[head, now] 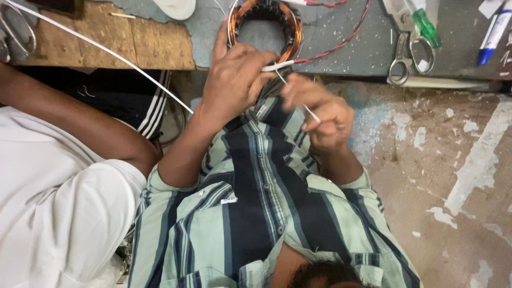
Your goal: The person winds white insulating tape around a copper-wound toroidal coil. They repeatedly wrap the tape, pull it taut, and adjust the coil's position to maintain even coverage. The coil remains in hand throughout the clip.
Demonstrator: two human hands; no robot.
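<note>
Two hands work at the bench edge: the left hand (234, 80) clamps the copper-wound stator (265, 26) there, while the right hand (320, 114), fist curled, pinches a thin white cord (311, 112).

Scissors (408, 50) lie right of the coil ring (265, 26) on the bench (341, 53).

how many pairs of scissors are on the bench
2. One pair of scissors lies on the grey bench top at upper right, beside a green-handled tool. A second pair shows partly at the far left edge; more may lie outside the view.
</note>
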